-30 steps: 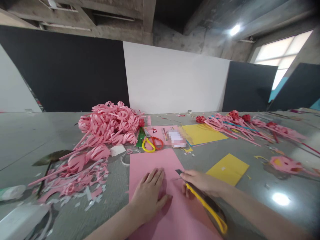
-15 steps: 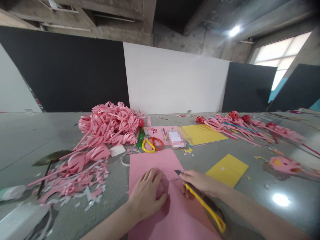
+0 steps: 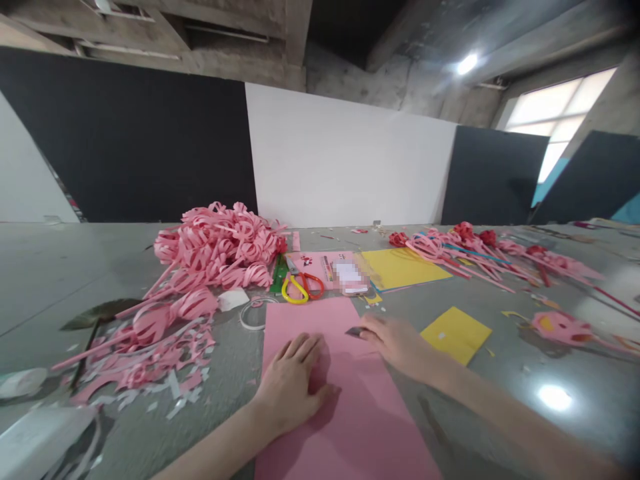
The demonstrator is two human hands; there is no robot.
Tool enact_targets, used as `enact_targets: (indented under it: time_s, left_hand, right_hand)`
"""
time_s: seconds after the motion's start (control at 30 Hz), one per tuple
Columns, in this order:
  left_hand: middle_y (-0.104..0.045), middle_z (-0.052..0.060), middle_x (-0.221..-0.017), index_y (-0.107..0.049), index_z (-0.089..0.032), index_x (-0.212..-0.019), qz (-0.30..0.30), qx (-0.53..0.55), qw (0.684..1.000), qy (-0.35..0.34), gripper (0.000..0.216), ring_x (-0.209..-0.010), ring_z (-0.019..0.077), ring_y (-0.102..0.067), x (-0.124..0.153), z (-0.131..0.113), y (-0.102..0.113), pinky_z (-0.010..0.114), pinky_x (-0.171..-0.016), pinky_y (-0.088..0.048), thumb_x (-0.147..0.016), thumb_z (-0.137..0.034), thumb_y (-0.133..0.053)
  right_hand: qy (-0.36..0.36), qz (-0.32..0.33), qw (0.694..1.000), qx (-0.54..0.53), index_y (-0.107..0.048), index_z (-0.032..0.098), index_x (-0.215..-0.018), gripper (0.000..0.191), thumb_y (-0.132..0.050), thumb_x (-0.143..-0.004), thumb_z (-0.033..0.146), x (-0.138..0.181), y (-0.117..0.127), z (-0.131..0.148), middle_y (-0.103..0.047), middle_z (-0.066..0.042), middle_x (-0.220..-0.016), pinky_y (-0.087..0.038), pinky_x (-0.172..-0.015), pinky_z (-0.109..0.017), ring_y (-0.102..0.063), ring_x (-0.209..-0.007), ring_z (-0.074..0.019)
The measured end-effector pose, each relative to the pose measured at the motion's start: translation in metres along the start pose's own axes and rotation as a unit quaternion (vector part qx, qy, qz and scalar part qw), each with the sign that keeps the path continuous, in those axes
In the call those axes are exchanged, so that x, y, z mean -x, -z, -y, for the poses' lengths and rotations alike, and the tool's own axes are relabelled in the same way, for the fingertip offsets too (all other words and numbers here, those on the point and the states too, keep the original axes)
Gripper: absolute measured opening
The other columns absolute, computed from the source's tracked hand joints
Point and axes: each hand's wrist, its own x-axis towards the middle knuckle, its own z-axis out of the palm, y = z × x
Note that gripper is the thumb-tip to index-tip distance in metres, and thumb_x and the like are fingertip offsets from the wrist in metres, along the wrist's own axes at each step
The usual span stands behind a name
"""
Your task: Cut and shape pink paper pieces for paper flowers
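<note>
A sheet of pink paper [image 3: 345, 427] lies on the grey surface in front of me. My left hand [image 3: 293, 383] rests flat on it, fingers stretched out. On the right side of the sheet, my right hand [image 3: 395, 340] is closed round a utility knife [image 3: 354, 331]. Only the knife's dark front end shows, pointing left over the paper; its yellow and black handle is hidden behind my hand and forearm. Beyond the sheet's far edge lie scissors [image 3: 303, 287] with yellow and red handles, a green ruler [image 3: 279, 275] and a phone [image 3: 350, 277] with a blurred screen.
Pink paper-strip flowers [image 3: 220, 243] are heaped at the back left, with paper scraps [image 3: 165, 360] nearer. Yellow sheets [image 3: 405, 268] and a smaller yellow piece [image 3: 457, 335] lie to the right. More paper flowers [image 3: 460, 247] spread at the back right. White tape [image 3: 253, 317] sits left of the sheet.
My right hand has moved slightly up and right with the knife, turning so that its yellow handle is out of sight. My left hand stays flat on the paper.
</note>
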Motion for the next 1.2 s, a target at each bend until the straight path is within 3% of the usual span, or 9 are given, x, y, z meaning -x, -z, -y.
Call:
enact_targets:
  time_s: [0.1,0.2,0.47,1.2]
  left_hand:
    - [-0.03,0.002,-0.136,-0.028,-0.019,-0.131,0.007,-0.001,1.0,-0.005,0.068,-0.124,0.024,-0.023,0.0,0.0,-0.003,0.039,-0.102,-0.019,-0.075,-0.058,-0.033]
    - [-0.028,0.003,-0.137,-0.027,-0.018,-0.131,0.012,-0.009,1.0,0.001,0.068,-0.126,0.0237,-0.02,0.0,0.0,-0.004,0.039,-0.102,-0.017,-0.077,-0.058,-0.03]
    - [-0.03,0.005,-0.136,-0.032,-0.018,-0.129,0.012,-0.002,1.0,-0.011,0.069,-0.124,0.0244,-0.022,0.0,-0.002,-0.002,0.041,-0.101,-0.018,-0.076,-0.062,-0.026]
    - [-0.033,0.007,-0.135,-0.035,-0.016,-0.127,-0.004,-0.004,0.999,-0.031,0.068,-0.123,0.0256,-0.025,0.0,-0.001,-0.002,0.043,-0.099,-0.022,-0.077,-0.06,-0.028]
  right_hand:
    - [0.081,-0.009,0.991,0.11,-0.051,0.021,-0.082,0.013,-0.038,-0.085,0.02,-0.002,-0.013,0.003,-0.054,0.001,-0.083,-0.029,-0.056,-0.021,-0.049,-0.063,-0.0088]
    - [0.103,-0.02,0.981,0.162,-0.055,0.022,-0.082,0.014,-0.041,-0.083,0.019,-0.004,-0.027,0.006,-0.05,-0.001,-0.089,-0.029,-0.056,-0.021,-0.047,-0.062,-0.0088]
    - [0.106,-0.007,0.981,0.164,-0.057,0.021,-0.086,0.025,-0.032,-0.087,0.026,-0.004,-0.037,0.002,-0.045,-0.008,-0.097,-0.032,-0.057,-0.024,-0.046,-0.062,-0.0118]
    - [0.133,0.012,0.974,0.184,-0.056,0.02,-0.082,0.023,-0.034,-0.086,0.023,-0.003,-0.037,0.001,-0.047,-0.005,-0.093,-0.033,-0.059,-0.023,-0.047,-0.063,-0.0112]
